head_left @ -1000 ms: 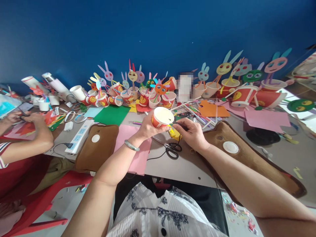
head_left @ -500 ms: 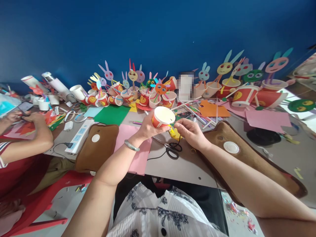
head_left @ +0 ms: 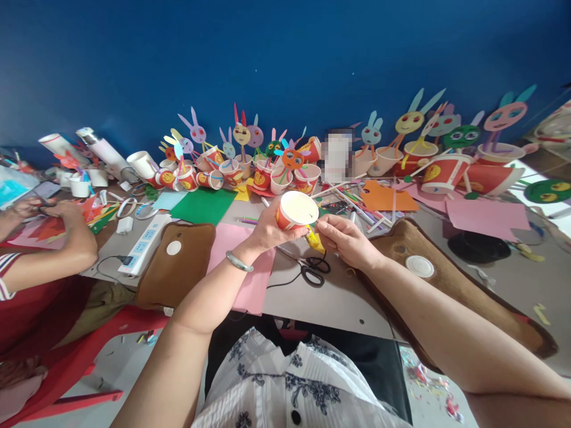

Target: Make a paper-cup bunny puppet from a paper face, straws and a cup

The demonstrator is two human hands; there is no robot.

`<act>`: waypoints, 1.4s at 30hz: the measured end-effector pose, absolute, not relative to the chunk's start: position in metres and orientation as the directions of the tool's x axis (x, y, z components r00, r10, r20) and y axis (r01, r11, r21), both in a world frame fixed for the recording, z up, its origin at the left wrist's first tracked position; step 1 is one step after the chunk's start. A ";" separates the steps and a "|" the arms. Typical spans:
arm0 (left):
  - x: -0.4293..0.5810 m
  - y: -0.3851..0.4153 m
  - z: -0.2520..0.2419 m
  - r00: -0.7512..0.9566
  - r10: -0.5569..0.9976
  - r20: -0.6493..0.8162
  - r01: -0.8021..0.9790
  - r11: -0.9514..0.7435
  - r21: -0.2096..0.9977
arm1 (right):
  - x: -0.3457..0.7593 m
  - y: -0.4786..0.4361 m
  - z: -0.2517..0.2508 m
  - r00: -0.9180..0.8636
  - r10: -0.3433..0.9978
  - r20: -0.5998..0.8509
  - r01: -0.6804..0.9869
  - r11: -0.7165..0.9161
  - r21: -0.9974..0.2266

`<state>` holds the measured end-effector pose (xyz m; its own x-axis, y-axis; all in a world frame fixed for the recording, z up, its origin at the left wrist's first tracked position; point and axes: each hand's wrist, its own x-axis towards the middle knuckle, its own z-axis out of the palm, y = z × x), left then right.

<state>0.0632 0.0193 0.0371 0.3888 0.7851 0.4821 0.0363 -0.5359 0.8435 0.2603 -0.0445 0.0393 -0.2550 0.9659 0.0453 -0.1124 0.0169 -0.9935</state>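
Note:
A red and white paper cup (head_left: pixel 298 209) is held above the table, its open mouth tilted toward me. My left hand (head_left: pixel 266 230) wraps round the cup's left side and underside. At the cup's right edge, my right hand (head_left: pixel 342 238) has thumb and forefinger pinched together; whatever lies between them is too small to make out. A small dark mark or tip shows inside the cup near that edge. Black-handled scissors (head_left: pixel 313 271) lie on the table below my hands, beside a yellow piece (head_left: pixel 314 239).
Cups with paper rabbit figures (head_left: pixel 242 134) line the blue wall. Brown cushions (head_left: pixel 175 261) flank my arms, with pink paper (head_left: pixel 250 279) and a power strip (head_left: pixel 143 245) at left. Another person's arm (head_left: pixel 74 238) is at far left. Straws and orange paper (head_left: pixel 379 196) lie behind my right hand.
The view has shifted very slightly. Both hands keep almost the same pose at the cup, with my right fingers still pinched beside its edge.

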 end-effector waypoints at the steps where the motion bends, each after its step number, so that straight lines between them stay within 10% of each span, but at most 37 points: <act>1: 0.064 0.018 0.038 0.380 0.793 0.476 0.028 -0.524 0.851 | 0.260 -0.044 0.039 -0.205 0.975 0.091 -0.050 0.082 -0.995; 11: 0.064 0.013 0.040 0.326 0.908 0.264 -0.161 -0.222 0.962 | 0.255 -0.049 0.039 -0.001 0.922 0.387 0.435 0.349 -0.830; 23: 0.064 0.012 0.043 0.475 0.873 0.109 -0.338 0.067 0.939 | 0.255 -0.053 0.036 -0.014 0.909 0.417 0.515 0.364 -0.776; 42: 0.063 0.013 0.039 0.519 0.846 0.121 -0.307 0.053 0.950 | 0.252 -0.058 0.039 -0.044 0.900 0.433 0.552 0.383 -0.741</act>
<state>0.0627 0.0125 0.0395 0.5192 0.8460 0.1209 -0.3073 0.0528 0.9501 0.2522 -0.0582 0.0393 -0.0443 0.9005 0.4327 0.5521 0.3831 -0.7406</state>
